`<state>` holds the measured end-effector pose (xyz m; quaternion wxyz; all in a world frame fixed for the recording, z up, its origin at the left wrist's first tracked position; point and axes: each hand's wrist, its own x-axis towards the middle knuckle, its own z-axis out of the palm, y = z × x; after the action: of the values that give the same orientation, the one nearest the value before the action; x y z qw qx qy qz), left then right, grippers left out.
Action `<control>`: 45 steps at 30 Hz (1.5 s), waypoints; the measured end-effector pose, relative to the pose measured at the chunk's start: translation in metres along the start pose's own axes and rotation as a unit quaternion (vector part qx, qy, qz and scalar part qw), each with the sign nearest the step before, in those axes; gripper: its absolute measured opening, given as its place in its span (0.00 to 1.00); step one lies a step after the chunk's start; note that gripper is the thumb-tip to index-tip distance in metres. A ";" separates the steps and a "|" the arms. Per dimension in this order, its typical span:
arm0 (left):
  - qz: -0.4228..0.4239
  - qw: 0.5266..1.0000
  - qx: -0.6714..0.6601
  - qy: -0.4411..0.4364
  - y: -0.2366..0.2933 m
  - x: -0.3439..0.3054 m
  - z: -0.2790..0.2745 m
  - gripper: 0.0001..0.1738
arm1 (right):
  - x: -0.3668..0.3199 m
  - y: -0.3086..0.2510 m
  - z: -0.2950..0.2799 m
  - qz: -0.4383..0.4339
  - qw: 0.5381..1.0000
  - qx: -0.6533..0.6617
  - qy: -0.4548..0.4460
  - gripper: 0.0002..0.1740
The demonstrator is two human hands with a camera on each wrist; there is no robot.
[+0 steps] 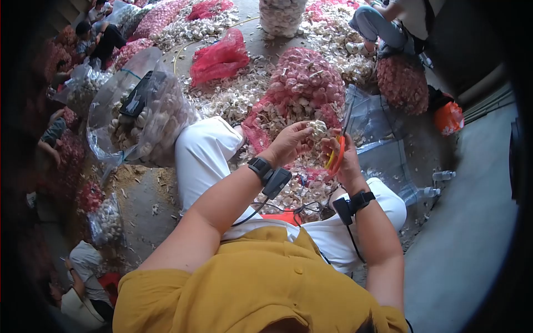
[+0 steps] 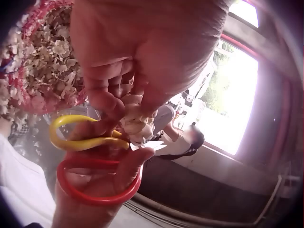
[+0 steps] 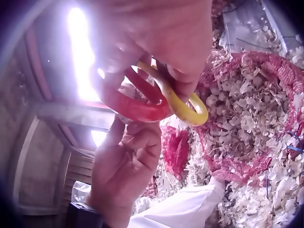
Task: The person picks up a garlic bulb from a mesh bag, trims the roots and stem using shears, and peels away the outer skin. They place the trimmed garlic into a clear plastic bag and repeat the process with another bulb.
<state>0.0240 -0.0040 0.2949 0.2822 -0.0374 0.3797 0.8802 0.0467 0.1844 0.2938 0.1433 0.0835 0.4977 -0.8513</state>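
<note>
My left hand (image 1: 288, 145) pinches a pale garlic bulb (image 1: 318, 128) between thumb and fingers, held up in front of the lap. Close to its right, my right hand (image 1: 347, 162) grips scissors (image 1: 335, 156) with one red and one yellow handle loop. Their blades point up and away in the head view. From the left wrist, the bulb (image 2: 136, 124) shows right beside the short visible stretch of blade (image 2: 149, 146). In the right wrist view the red loop (image 3: 137, 110) and the right fingers largely cover the bulb.
Beyond the hands stands a red mesh sack of garlic (image 1: 305, 77), with loose skins (image 1: 222, 100) strewn around. A clear bag of bulbs (image 1: 158, 111) with a dark phone (image 1: 143, 93) on top is at left. Plastic bottles (image 1: 443, 175) lie at right. Other people sit around.
</note>
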 end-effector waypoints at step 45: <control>0.125 0.983 0.121 -0.058 -0.012 -0.039 -0.001 0.23 | -0.062 0.009 0.056 -0.157 0.969 -0.121 0.146 0.21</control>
<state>0.0626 -0.0160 0.2973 0.1941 0.0960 0.4680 0.8568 0.1085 0.1409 0.3315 -0.0576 0.1095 0.6193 -0.7753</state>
